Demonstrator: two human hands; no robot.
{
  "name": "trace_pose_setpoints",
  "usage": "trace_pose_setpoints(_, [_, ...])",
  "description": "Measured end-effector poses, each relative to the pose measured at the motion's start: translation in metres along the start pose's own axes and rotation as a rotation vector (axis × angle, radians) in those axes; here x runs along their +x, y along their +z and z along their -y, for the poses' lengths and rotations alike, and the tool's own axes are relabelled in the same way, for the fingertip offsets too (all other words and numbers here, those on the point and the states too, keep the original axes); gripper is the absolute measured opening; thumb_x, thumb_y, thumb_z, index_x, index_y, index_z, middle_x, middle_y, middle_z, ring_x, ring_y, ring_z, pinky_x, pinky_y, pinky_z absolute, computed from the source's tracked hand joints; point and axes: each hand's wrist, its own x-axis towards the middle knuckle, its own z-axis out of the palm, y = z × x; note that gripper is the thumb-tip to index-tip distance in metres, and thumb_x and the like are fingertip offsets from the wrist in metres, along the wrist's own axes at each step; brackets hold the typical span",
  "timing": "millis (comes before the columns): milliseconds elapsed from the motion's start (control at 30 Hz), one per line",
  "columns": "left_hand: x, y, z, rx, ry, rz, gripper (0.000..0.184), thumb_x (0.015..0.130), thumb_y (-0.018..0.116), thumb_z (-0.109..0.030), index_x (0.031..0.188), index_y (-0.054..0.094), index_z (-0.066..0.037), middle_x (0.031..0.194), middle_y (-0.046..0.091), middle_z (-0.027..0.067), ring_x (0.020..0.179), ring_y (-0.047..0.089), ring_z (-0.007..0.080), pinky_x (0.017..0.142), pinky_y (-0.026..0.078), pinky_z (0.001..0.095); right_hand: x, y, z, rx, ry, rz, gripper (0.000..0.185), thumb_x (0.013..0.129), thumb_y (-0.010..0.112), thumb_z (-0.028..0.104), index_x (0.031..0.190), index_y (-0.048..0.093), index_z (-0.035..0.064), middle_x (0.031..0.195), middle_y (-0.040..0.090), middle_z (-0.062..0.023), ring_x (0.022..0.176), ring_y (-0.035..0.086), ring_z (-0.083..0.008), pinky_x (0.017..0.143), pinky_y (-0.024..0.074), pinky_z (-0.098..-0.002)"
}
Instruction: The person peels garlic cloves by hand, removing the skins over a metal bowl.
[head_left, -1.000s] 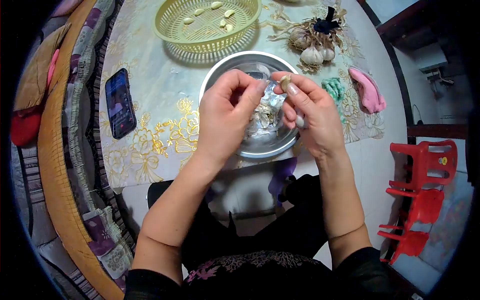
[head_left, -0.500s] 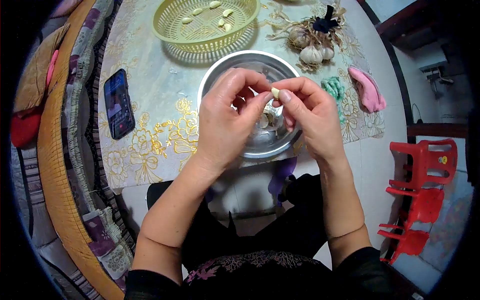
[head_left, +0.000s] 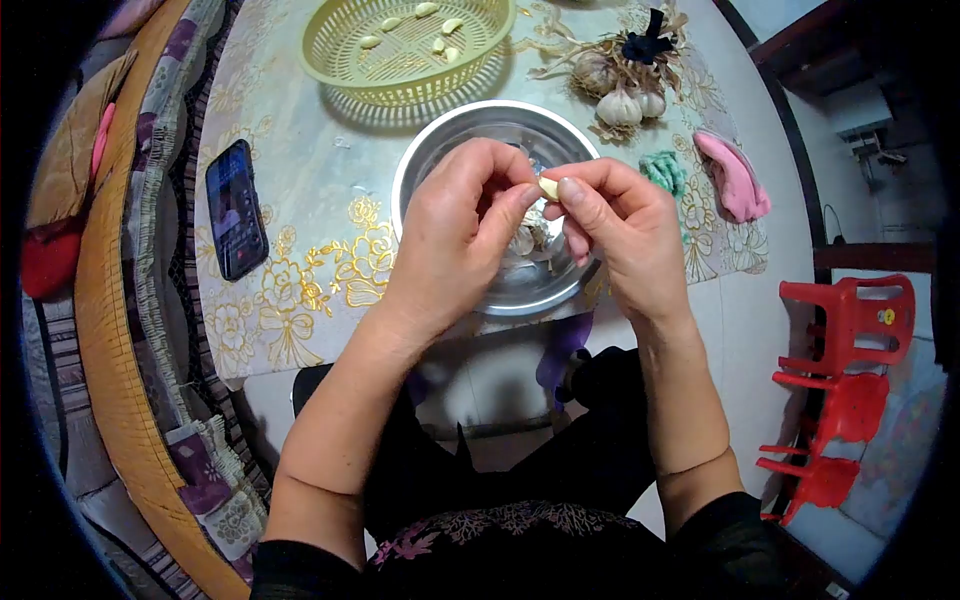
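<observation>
Garlic clove [head_left: 549, 188], pale, sits pinched between thumb and finger of my right hand [head_left: 635, 225], over the bowl [head_left: 520, 296]. My left hand [head_left: 450, 230] narrows its fingertips beside the clove; I cannot tell whether they grip it. Beyond my hands, the bench [head_left: 290, 160] carries garlic bulbs [head_left: 620, 107] and a basket [head_left: 400, 95] of cloves [head_left: 369, 42].

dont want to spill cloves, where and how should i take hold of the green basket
The basket is probably best lifted by its rim, gripped at the left and right sides, coming in from above. It sits upright, its walls flaring to that rim, and the metal bowl stands close on the near right. The loose cloves on the basket's floor favour an even hold.
</observation>
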Motion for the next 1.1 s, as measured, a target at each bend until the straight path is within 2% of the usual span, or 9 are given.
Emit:
trace_pose_setpoints(67, [0.0, 0.002, -0.001, -0.072, 0.008, 0.016, 0.007, 0.087, 0.055, -0.005, 0.091, 0.051, -0.001, 0.083, 0.052, 0.0001, 0.074, 0.049, 0.0058, 0.067, 0.042, 0.0195, 0.001, 0.004, -0.002, 0.017, -0.037, -0.043, 0.018, 0.089, 0.06, 0.016, 0.092, 0.062, -0.0014, 0.072, 0.06, -0.0015, 0.054, 0.049, -0.0029, 0.047, 0.0387, -0.0161])
trace_pose_setpoints(167, [-0.001, 0.005, 0.002, -0.072, 0.069, 0.067, 0.009, 0.083, 0.057, -0.004, 0.088, 0.051, 0.0, 0.078, 0.052, 0.0084, 0.068, 0.051, 0.0167, 0.062, 0.043, 0.0279, 0.004, 0.003, -0.006, 0.031, -0.045, -0.096, 0.019, 0.088, 0.061, 0.017, 0.091, 0.062, -0.0013, 0.071, 0.06, -0.0018, 0.054, 0.049, -0.003, 0.047, 0.0385, -0.0158])
trace_pose_setpoints(467, [-0.002, 0.004, -0.003, 0.025, 0.08, 0.152, 0.009, 0.082, 0.056, -0.004, 0.087, 0.05, -0.001, 0.077, 0.053, 0.0095, 0.07, 0.051, 0.0222, 0.065, 0.043, 0.0309, 0.003, 0.002, -0.01, 0.117, -0.038, -0.151, 0.019, 0.087, 0.063, 0.018, 0.089, 0.062, -0.0006, 0.07, 0.061, -0.0022, 0.053, 0.05, -0.0034, 0.047, 0.039, -0.0158])
trace_pose_setpoints(767, [0.0, 0.009, -0.002, 0.192, 0.267, 0.158, 0.011, 0.08, 0.058, -0.004, 0.085, 0.049, -0.002, 0.08, 0.053, 0.0136, 0.074, 0.053, 0.032, 0.065, 0.044, 0.0367, 0.005, 0.011, -0.014, 0.204, -0.069, -0.257, 0.016, 0.087, 0.063, 0.015, 0.09, 0.061, -0.0006, 0.073, 0.062, -0.0039, 0.057, 0.051, -0.0039, 0.051, 0.0412, -0.0164])
trace_pose_setpoints(967, [-0.002, 0.009, -0.005, 0.199, 0.242, 0.189, 0.011, 0.08, 0.059, -0.005, 0.085, 0.05, -0.002, 0.079, 0.052, 0.0142, 0.071, 0.053, 0.0318, 0.063, 0.043, 0.0373, 0.016, -0.004, -0.013, 0.399, -0.04, -0.365, 0.018, 0.087, 0.062, 0.016, 0.092, 0.059, -0.0007, 0.077, 0.062, -0.006, 0.057, 0.049, -0.0051, 0.049, 0.0402, -0.0181])
trace_pose_setpoints(1000, [-0.002, 0.01, -0.003, 0.201, 0.191, 0.163, 0.01, 0.08, 0.06, -0.004, 0.085, 0.051, -0.002, 0.077, 0.052, 0.012, 0.07, 0.052, 0.0269, 0.062, 0.042, 0.0341, 0.017, -0.01, -0.011, 0.46, -0.025, -0.365, 0.019, 0.087, 0.062, 0.017, 0.092, 0.059, -0.0008, 0.078, 0.061, -0.0061, 0.056, 0.049, -0.0055, 0.048, 0.0399, -0.0184])
trace_pose_setpoints(1067, [-0.002, 0.009, 0.002, 0.208, 0.087, 0.109, 0.01, 0.081, 0.061, -0.002, 0.085, 0.052, 0.0, 0.075, 0.051, 0.0074, 0.066, 0.05, 0.017, 0.061, 0.041, 0.0278, 0.013, -0.015, -0.006, 0.463, 0.046, -0.21, 0.02, 0.088, 0.061, 0.018, 0.094, 0.058, -0.0009, 0.079, 0.06, -0.0055, 0.056, 0.048, -0.0059, 0.048, 0.0395, -0.019])
trace_pose_setpoints(1100, [-0.001, 0.008, 0.005, 0.238, 0.1, 0.071, 0.009, 0.081, 0.061, -0.002, 0.085, 0.053, 0.0, 0.074, 0.051, 0.0067, 0.066, 0.05, 0.0154, 0.06, 0.041, 0.0269, 0.011, -0.016, -0.004, 0.466, 0.083, -0.131, 0.02, 0.088, 0.06, 0.018, 0.095, 0.057, -0.001, 0.079, 0.059, -0.0051, 0.055, 0.048, -0.0061, 0.047, 0.0393, -0.0192])
